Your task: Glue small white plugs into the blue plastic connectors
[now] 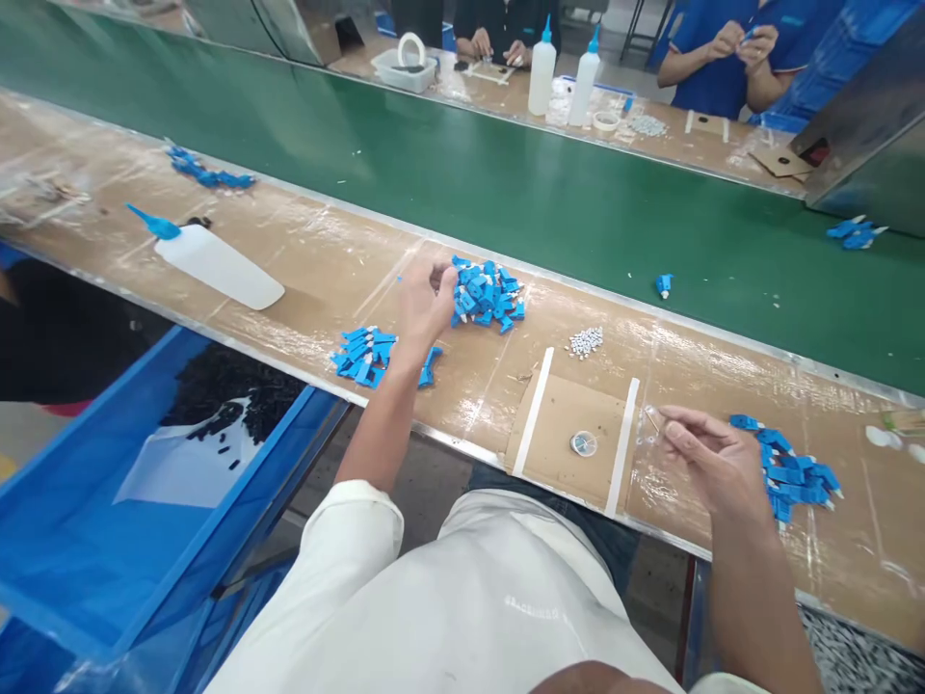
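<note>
While a small round dish (584, 443) sits on a cardboard pad (556, 414) at the near side of the bench (473, 371), two bare hands work beyond it.

The right hand (712, 458) pinches a thin stick (653, 417) between thumb and fingertips; the left hand (428, 301) curls loosely at the edge of a heap of blue parts (488, 294), and whether it grips one cannot be told. The step appears to be picking out a blue part, calling for a light pinch that parts it from its neighbors. Farther off, past a green belt (506, 154), stands a co-worker in blue (712, 67).
</note>
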The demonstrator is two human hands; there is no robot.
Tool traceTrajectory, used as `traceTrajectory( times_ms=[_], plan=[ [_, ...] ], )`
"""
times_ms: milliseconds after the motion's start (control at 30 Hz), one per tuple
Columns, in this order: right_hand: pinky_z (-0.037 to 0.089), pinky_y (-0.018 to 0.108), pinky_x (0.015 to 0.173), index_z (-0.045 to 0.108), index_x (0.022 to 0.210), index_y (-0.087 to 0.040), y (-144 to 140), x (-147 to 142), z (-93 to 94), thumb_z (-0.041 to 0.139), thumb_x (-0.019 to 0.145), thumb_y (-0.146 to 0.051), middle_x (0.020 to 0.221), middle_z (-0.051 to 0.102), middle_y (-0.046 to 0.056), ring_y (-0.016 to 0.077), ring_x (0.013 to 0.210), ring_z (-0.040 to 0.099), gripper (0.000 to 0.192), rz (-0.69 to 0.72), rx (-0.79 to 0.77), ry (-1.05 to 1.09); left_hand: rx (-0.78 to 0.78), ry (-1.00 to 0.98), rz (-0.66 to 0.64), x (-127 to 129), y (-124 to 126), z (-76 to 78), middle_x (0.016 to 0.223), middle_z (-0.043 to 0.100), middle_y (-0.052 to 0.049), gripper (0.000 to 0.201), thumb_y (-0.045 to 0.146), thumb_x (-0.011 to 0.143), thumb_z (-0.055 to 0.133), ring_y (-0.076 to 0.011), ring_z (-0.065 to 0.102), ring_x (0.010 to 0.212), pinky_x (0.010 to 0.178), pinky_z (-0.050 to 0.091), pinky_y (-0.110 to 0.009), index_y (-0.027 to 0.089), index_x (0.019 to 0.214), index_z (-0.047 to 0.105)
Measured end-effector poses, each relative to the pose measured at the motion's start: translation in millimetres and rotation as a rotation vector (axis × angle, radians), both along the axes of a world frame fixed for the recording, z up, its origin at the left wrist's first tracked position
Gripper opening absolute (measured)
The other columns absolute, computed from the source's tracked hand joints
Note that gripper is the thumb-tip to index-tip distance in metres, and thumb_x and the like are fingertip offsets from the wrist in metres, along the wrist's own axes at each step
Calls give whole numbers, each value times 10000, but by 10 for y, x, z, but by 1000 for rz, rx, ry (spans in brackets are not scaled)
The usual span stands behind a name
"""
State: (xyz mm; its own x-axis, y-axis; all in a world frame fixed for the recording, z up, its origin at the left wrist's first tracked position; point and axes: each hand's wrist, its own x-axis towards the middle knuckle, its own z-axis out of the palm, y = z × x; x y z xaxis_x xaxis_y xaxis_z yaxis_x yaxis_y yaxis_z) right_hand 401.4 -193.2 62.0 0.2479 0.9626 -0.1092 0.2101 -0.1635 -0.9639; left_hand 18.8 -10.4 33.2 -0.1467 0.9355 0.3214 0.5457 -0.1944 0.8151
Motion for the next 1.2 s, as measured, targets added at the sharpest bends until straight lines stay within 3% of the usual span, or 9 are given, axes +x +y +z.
traceTrajectory(
  times_ms=[100, 200, 333, 567, 733, 833, 933, 1067, 1200],
  plan=[
    [554, 323, 597, 797, 992, -222, 510, 210, -37, 824, 744, -449, 664, 701, 20, 185, 602, 649, 338, -75, 43, -326, -45, -212, -108, 181, -495, 75, 856, 709, -50, 328, 450, 932, 606, -143, 624, 737, 721, 506, -257, 141, 997, 696],
    [579, 368, 737, 742, 1073, -133, 1272, 371, -127, 736, 793, -369, 853, 747, 88, 224, 755, 700, 366, -165, 12, -566, -268, -367, -391, 331, -963, 119, 731, 678, -24, 390, 525, 840, 703, -137, 595, 636, 629, 494, -251, 150, 946, 725],
    [508, 349, 953, 671, 1061, -42, 2102, 372, -210, 706, 840, -296, 1117, 692, 206, 241, 1024, 676, 338, -198, -73, -828, -521, -475, -689, 362, -1356, 122, 832, 730, -57, 403, 523, 793, 757, -164, 645, 716, 646, 523, -264, 159, 967, 749],
    [496, 347, 902, 661, 911, -115, 2500, 131, -218, 653, 919, -270, 1079, 643, 171, 232, 1012, 628, 155, -103, -7, -861, -577, -527, -771, 214, -1559, 172, 910, 744, -66, 374, 520, 824, 751, -170, 656, 779, 691, 539, -272, 186, 991, 768],
    [518, 349, 866, 713, 945, -173, 2205, -75, -102, 642, 914, -244, 990, 696, 97, 223, 928, 635, 105, 173, 106, -802, -624, -768, -651, 448, -1447, 117, 832, 733, -72, 454, 576, 801, 769, -150, 644, 686, 609, 512, -251, 152, 965, 756],
    [532, 301, 750, 734, 1036, -203, 1612, -252, -16, 684, 921, -338, 929, 704, 49, 182, 809, 636, 185, 574, 307, -678, -661, -1030, -591, 731, -1299, 62, 902, 737, -94, 557, 621, 742, 804, -153, 674, 716, 582, 508, -231, 142, 1022, 745],
    [522, 289, 708, 719, 1139, -199, 943, -420, 109, 579, 1011, -352, 936, 689, 74, 167, 779, 627, 244, 930, 617, -639, -788, -1120, -670, 1013, -1220, 7, 884, 722, -89, 577, 648, 774, 760, -159, 689, 728, 579, 518, -229, 132, 1030, 742],
    [511, 289, 672, 701, 1158, -162, 391, -518, 206, 500, 1046, -272, 941, 674, 116, 183, 794, 627, 255, 954, 713, -861, -902, -1060, -820, 1250, -1322, -53, 647, 618, -26, 485, 577, 776, 792, -93, 546, 534, 440, 392, -188, 104, 861, 727],
    [564, 322, 717, 686, 1240, -207, 119, -383, 153, 623, 990, -366, 1051, 681, 117, 192, 829, 652, 303, 716, 606, -768, -966, -1089, -817, 1255, -1465, -86, 678, 654, -41, 412, 458, 729, 865, -64, 508, 534, 436, 375, -156, 83, 842, 736]
  ],
)
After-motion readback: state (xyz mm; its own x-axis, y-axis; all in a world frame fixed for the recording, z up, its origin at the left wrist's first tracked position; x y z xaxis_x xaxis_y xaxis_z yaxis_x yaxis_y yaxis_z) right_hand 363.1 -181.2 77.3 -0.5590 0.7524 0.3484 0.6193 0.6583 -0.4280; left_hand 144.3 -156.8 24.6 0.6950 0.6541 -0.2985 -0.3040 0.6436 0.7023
